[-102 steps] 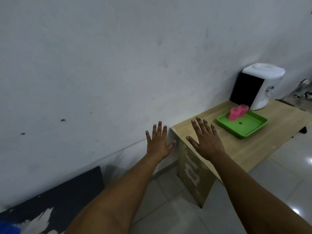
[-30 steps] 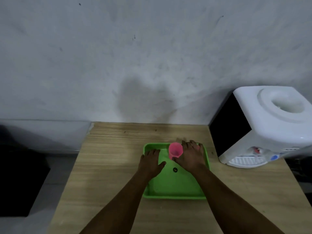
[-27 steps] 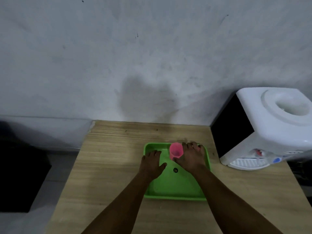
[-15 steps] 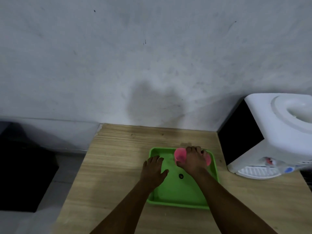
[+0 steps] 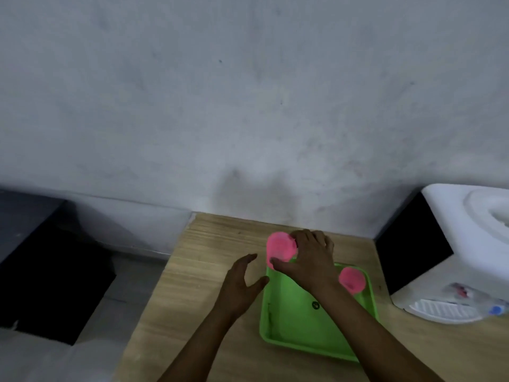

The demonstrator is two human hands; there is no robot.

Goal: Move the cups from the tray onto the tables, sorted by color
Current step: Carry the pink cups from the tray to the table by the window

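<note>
White water dispenser (image 5: pixel 465 252) with black side at right, grey wall (image 5: pixel 248 92), dark block (image 5: pixel 49 271) at left.

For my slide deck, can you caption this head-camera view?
Right hand lifts a pink cup off the green tray; a second pink cup remains, left hand open.

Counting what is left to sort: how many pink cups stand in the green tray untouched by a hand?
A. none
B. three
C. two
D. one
D: one pink cup stands in the green tray; the right hand grips the other pink cup.
</note>
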